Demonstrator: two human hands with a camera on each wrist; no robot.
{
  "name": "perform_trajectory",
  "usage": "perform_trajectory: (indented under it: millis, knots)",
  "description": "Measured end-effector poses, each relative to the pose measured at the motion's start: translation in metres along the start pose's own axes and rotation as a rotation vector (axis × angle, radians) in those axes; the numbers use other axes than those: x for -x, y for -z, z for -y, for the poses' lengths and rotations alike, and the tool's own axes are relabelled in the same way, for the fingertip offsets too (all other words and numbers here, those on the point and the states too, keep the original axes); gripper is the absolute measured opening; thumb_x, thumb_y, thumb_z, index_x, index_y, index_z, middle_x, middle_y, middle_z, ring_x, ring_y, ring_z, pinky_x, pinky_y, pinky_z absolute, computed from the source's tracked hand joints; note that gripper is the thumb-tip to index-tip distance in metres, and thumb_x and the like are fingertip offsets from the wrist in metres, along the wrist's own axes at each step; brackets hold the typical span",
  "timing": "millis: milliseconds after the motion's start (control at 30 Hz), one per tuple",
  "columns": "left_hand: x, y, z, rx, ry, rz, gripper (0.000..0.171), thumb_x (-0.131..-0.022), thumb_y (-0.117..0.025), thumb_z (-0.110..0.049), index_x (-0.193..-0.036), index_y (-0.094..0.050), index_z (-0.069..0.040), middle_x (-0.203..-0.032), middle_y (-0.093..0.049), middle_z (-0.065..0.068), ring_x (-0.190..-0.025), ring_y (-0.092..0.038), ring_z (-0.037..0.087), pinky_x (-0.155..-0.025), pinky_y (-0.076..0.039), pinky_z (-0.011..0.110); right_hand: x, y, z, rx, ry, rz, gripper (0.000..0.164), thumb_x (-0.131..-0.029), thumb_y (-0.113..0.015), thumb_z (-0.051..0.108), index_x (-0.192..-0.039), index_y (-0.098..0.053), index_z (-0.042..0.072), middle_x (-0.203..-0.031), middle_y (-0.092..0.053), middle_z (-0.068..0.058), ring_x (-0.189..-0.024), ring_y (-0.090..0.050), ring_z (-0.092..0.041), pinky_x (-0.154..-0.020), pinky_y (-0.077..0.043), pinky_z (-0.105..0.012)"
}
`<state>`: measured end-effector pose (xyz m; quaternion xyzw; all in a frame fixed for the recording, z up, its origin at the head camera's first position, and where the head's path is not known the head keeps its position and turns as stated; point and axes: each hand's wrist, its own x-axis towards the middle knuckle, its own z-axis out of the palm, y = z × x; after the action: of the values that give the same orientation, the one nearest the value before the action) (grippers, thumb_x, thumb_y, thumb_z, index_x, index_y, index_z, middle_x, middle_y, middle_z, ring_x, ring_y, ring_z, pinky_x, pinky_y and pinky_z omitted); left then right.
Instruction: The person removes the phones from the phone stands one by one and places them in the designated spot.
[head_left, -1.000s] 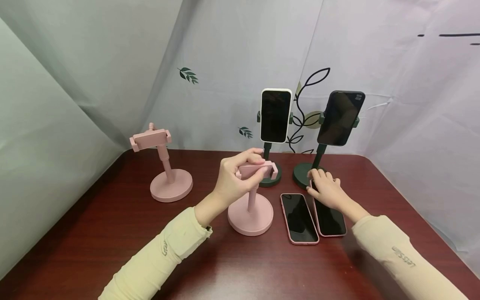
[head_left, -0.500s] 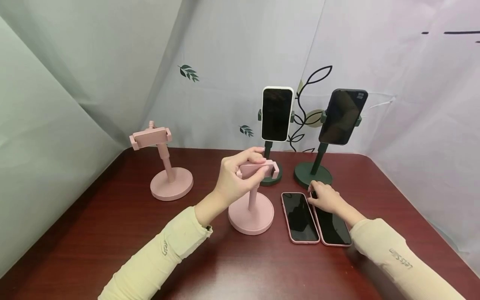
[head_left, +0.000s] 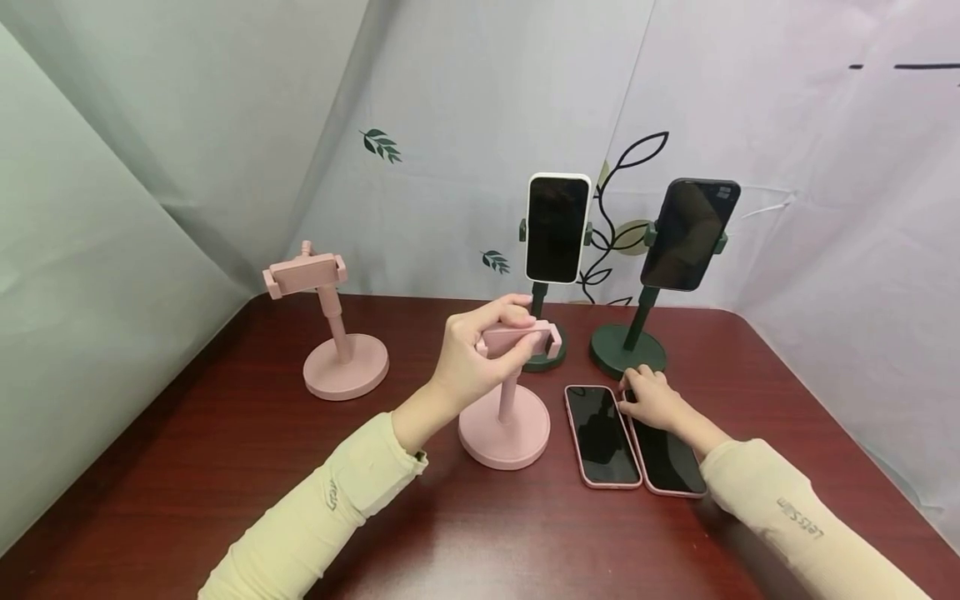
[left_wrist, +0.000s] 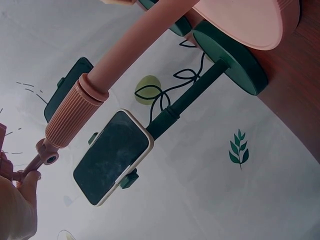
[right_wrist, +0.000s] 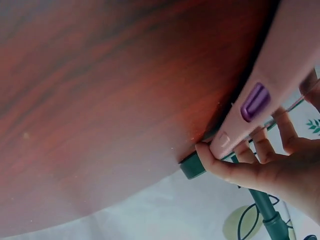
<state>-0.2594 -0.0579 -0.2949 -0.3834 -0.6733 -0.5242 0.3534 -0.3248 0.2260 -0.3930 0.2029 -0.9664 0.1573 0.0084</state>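
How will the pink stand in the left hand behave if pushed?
The pink stand probably slides before tipping if pushed low, given its broad round base. Pushed high at the clamp, it may tip more readily, since the post is slender. The clamp might also swivel, as a pivot joint shows at the post's top.

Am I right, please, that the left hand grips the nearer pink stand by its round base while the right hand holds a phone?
Not quite: the head view shows the left hand gripping the nearer pink stand by its top clamp, not its round base. The rest is right.
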Motion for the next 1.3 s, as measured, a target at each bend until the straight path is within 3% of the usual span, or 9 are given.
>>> perform_trajectory:
  millis: [167, 467, 667, 800, 967, 1167, 1300]
  knots:
    - [0.0, 0.0, -0.001, -0.005, -0.001, 0.003, 0.021, -0.074, -0.071, 0.005, -0.094, -0.067, 0.008, -0.085, -0.07, 0.019, -0.095, -0.067, 0.031, -0.097, -0.048, 0.031, 0.0, 0.001, 0.0, 0.002, 0.01, 0.026, 0.021, -0.083, -0.066, 0.012, -0.093, -0.052, 0.001, -0.096, -0.047, -0.021, -0.084, -0.041, -0.036, -0.061, -0.04, -0.044]
    - [0.0, -0.001, -0.002, 0.005, 0.015, 0.006, 0.023, -0.074, -0.071, 0.006, -0.096, -0.066, 0.009, -0.086, -0.07, 0.02, -0.095, -0.066, 0.034, -0.096, -0.048, 0.031, 0.002, 0.002, 0.0, -0.014, -0.047, 0.108, 0.018, -0.09, -0.057, 0.014, -0.099, -0.045, 0.005, -0.098, -0.041, -0.02, -0.087, -0.035, -0.037, -0.06, -0.036, -0.045]
    - [0.001, -0.001, -0.004, 0.03, 0.058, -0.001, 0.014, -0.075, -0.071, 0.005, -0.088, -0.067, 0.006, -0.092, -0.07, 0.02, -0.102, -0.065, 0.031, -0.091, -0.051, 0.03, 0.005, 0.008, 0.007, 0.037, -0.056, 0.131, 0.015, -0.095, -0.049, 0.016, -0.105, -0.046, 0.005, -0.104, -0.043, -0.022, -0.09, -0.036, -0.037, -0.065, -0.031, -0.049]
    - [0.003, 0.003, -0.007, 0.07, 0.148, 0.02, 0.015, -0.077, -0.071, 0.004, -0.092, -0.067, 0.002, -0.108, -0.068, 0.019, -0.116, -0.059, 0.028, -0.094, -0.049, 0.029, 0.009, 0.019, 0.026, 0.139, -0.022, 0.065, 0.026, -0.095, -0.048, 0.019, -0.116, -0.05, 0.004, -0.111, -0.048, -0.024, -0.097, -0.043, -0.042, -0.069, -0.033, -0.052]
    - [0.008, 0.01, -0.008, 0.149, 0.198, 0.071, 0.039, -0.076, -0.071, 0.007, -0.113, -0.058, 0.003, -0.131, -0.056, 0.017, -0.123, -0.054, 0.026, -0.102, -0.044, 0.03, 0.019, 0.035, 0.064, 0.207, 0.115, -0.135, 0.026, -0.09, -0.054, 0.017, -0.114, -0.056, 0.005, -0.107, -0.055, -0.017, -0.098, -0.05, -0.04, -0.073, -0.043, -0.055]
    - [0.016, 0.018, -0.002, 0.192, 0.287, 0.076, 0.055, -0.074, -0.072, 0.01, -0.124, -0.052, 0.001, -0.138, -0.05, 0.013, -0.122, -0.054, 0.021, -0.092, -0.05, 0.027, 0.035, 0.045, 0.104, 0.091, 0.295, -0.334, 0.018, -0.088, -0.058, 0.012, -0.105, -0.061, 0.005, -0.1, -0.059, -0.008, -0.098, -0.054, -0.03, -0.079, -0.046, -0.047]
    - [0.019, 0.019, 0.008, 0.181, 0.342, 0.117, 0.074, -0.071, -0.075, 0.009, -0.135, -0.041, -0.006, -0.136, -0.052, 0.013, -0.124, -0.052, 0.021, -0.094, -0.049, 0.031, 0.043, 0.046, 0.117, -0.072, 0.367, -0.319, 0.014, -0.09, -0.058, 0.009, -0.103, -0.061, 0.009, -0.101, -0.061, -0.002, -0.099, -0.055, -0.023, -0.085, -0.046, -0.045]
